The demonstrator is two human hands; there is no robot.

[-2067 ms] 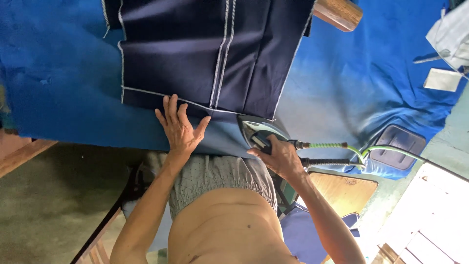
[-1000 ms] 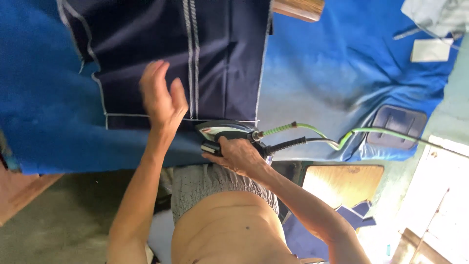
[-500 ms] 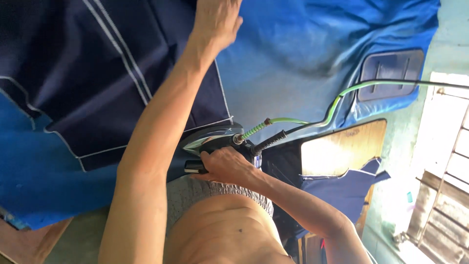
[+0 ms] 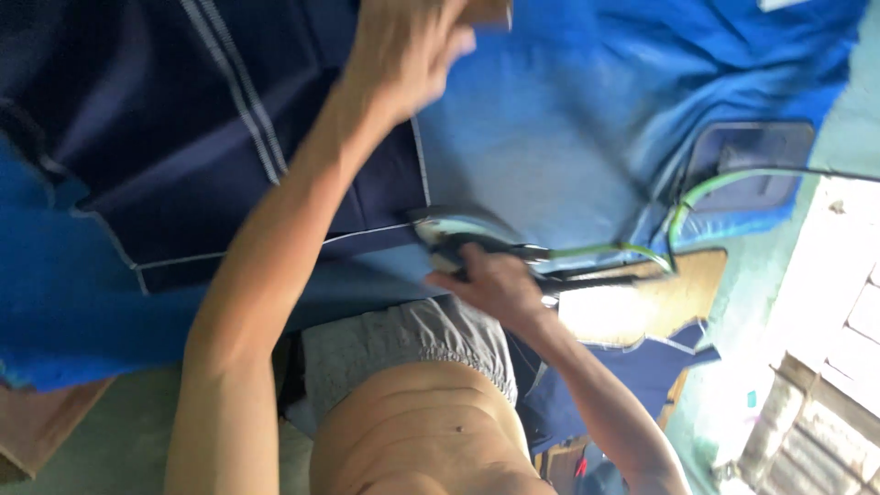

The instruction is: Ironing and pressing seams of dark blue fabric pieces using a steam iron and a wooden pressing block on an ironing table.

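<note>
A dark navy garment (image 4: 165, 128) with thin white stripes lies spread on a blue cloth-covered ironing table (image 4: 550, 119). My left hand (image 4: 403, 50) reaches far across it to the top edge of view, blurred, touching a brown wooden object there; whether it grips is unclear. My right hand (image 4: 495, 284) is closed around the handle of a clothes iron (image 4: 458, 234), which rests at the garment's near right corner. A green cord (image 4: 678, 206) runs from the iron to the right.
A grey pad (image 4: 747, 160) lies on the blue cloth at the right. A bare wooden board (image 4: 632, 302) shows below the cloth's edge, with blue fabric (image 4: 632, 367) hanging beneath. Bright window slats are at the lower right. Concrete floor lies at lower left.
My left hand lifted off the garment's near edge and stretched to the far side of the table. The iron stayed in my right hand near the garment's corner. The view shifted left.
</note>
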